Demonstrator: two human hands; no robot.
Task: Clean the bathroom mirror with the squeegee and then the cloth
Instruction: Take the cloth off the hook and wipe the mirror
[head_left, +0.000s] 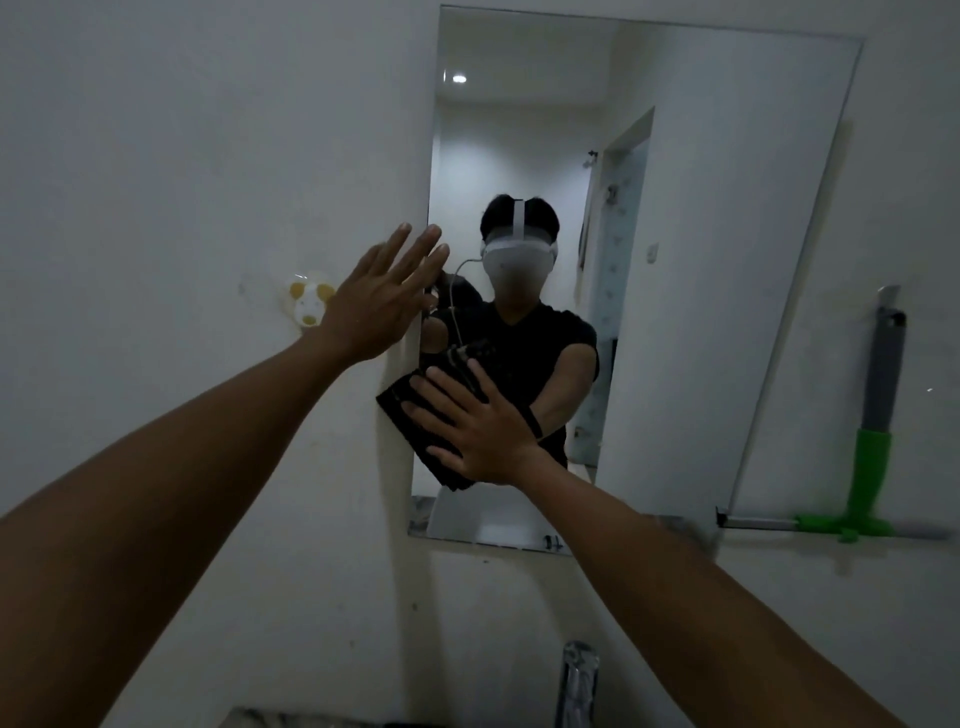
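Observation:
A frameless mirror (701, 260) hangs on the white wall. My right hand (472, 426) lies flat with spread fingers on a black cloth (402, 410), pressing it against the mirror's lower left part near its left edge. Higher up, my left hand (384, 301) is flat and open against the mirror's left edge and the wall beside it, holding nothing. The squeegee (872, 457), with a green and grey handle, hangs blade down on the wall to the right of the mirror, apart from both hands.
A small white and yellow wall hook (307, 299) sticks to the wall left of my left hand. A chrome tap (576, 680) rises at the bottom below the mirror. The mirror reflects a person and a doorway.

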